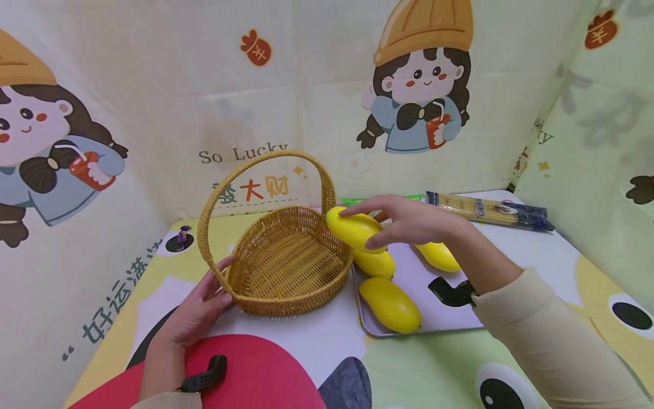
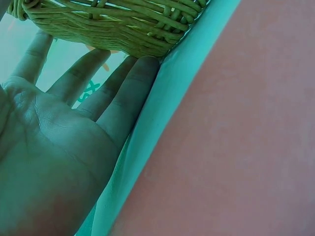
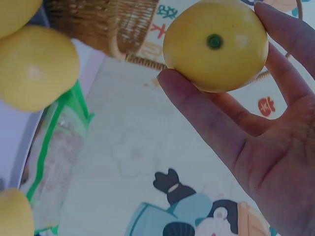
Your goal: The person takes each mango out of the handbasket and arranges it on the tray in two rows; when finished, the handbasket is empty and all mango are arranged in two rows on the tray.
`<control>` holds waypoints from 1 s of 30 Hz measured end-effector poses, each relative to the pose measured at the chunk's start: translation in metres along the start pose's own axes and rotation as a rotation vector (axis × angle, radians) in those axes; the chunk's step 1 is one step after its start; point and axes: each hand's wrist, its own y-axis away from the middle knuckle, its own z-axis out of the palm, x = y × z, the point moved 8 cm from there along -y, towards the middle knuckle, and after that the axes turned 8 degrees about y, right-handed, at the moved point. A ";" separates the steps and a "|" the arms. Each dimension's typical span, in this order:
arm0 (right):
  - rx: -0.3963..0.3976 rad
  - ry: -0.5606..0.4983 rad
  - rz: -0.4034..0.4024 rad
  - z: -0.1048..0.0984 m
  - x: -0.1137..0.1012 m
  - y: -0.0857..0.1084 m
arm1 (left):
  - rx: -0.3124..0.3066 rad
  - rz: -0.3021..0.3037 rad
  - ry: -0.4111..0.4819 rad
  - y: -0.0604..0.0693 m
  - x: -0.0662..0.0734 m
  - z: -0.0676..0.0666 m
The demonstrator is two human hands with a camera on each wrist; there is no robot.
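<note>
My right hand (image 1: 409, 218) pinches a yellow mango (image 1: 352, 228) between thumb and fingers, held up beside the right rim of a woven basket (image 1: 291, 261). In the right wrist view this mango (image 3: 216, 54) shows its green stem spot facing the camera. The basket has a tall arched handle and nothing inside. At its left side, near the handle's foot, my left hand (image 1: 199, 312) touches the weave with straight fingers; the left wrist view shows the fingertips against the basket's side (image 2: 113, 29). Other mangoes (image 1: 390, 305) lie on a pale tray (image 1: 439, 318) under and beside my right hand.
Behind the tray lies a long gold and dark blue packet (image 1: 490, 211). A green-edged bag (image 3: 54, 152) lies by the tray, partly hidden in the head view. A small purple wrapped item (image 1: 182, 236) sits at the far left. Printed cloth walls stand close behind and at both sides.
</note>
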 end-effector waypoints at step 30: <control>0.188 0.082 0.108 -0.005 0.068 0.104 | 0.032 -0.037 0.024 -0.001 -0.003 -0.003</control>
